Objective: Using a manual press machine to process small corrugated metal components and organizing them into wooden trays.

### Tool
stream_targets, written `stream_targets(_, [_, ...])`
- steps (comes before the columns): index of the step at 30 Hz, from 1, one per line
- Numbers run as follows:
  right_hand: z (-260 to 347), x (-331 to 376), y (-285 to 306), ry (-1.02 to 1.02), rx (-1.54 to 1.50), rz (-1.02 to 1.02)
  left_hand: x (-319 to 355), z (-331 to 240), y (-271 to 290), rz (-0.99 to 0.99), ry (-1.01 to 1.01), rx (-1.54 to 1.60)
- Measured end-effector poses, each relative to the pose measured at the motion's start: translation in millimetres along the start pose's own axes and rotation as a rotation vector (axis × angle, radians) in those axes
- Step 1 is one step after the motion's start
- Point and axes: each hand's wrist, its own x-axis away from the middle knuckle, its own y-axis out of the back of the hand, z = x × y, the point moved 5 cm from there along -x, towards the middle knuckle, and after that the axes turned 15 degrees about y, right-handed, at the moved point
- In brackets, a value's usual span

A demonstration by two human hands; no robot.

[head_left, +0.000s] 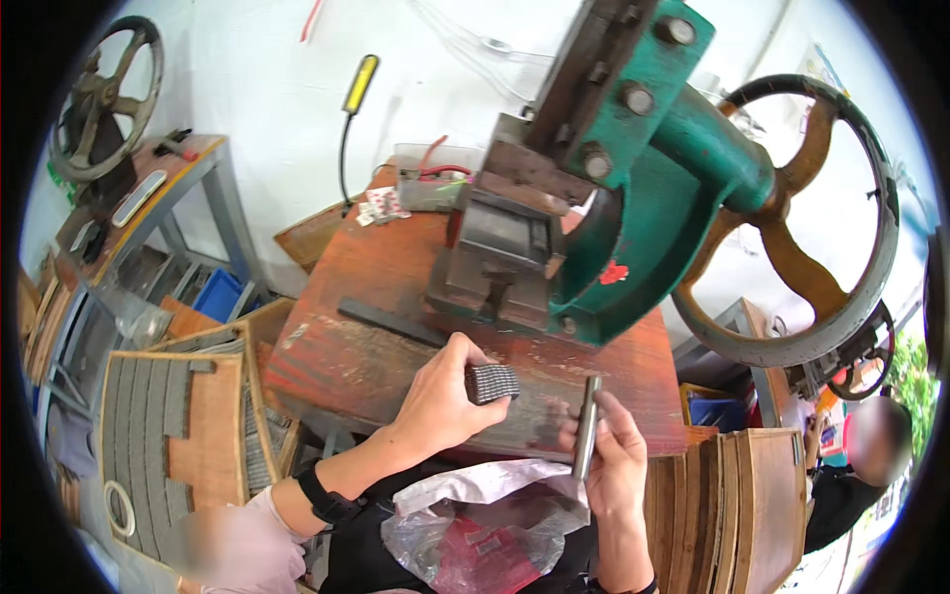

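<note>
Left hand (440,401) raised from lower left, forearm angled up-right, black band on wrist, fingers (475,358) curled shut in a pinch grip. Right hand (616,457) coming up from lower edge, palm facing left, thumb and fingers (606,408) closed, wrist straight.

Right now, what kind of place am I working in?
Probably a small metalworking shop. A green flywheel press sits on a worn bench, your left hand holds a stack of small metal pieces, and wooden trays hold more.
</note>
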Motion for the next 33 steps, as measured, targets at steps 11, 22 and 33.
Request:
stream_targets(11, [-22,-35,18,0.154,-0.03,0.11,-11,1,-27,0.137,-0.217,-0.466])
stream_targets(22, [-11,-51,-12,0.416,0.868,0.416,2,-1,-22,0.122,-0.18,-0.34])
stream_targets(33, [-1,-36,-71,0.731,0.765,0.558,3,8,-20,0.111,-0.109,-0.273])
